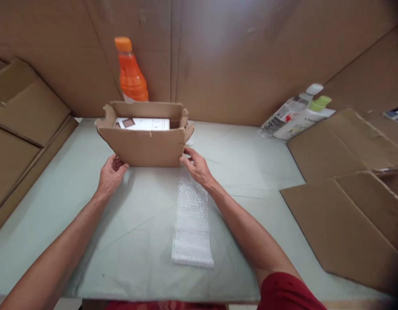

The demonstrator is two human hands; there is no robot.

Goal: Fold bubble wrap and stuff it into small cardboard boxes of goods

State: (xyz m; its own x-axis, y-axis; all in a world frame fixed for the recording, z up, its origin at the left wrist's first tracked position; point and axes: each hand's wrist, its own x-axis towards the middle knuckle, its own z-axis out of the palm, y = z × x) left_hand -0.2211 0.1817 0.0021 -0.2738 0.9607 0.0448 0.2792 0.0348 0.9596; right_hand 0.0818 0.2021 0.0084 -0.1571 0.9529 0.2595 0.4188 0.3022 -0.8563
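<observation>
A small open-topped cardboard box stands on the table with its flaps raised and ragged at the corners. Inside it lies a white printed package with a brown square on it. My left hand grips the box's lower left corner, thumb at the front. At the lower right edge, my right hand holds the box between thumb and fingers. A strip of bubble wrap runs from beside the box toward the table's front edge, partly under my right hand.
Behind the box stands an orange drink bottle. A clear bottle and a white bottle with a green cap lean at the back right. Cardboard boxes flank the table at left and right. Tall cardboard panels close off the back.
</observation>
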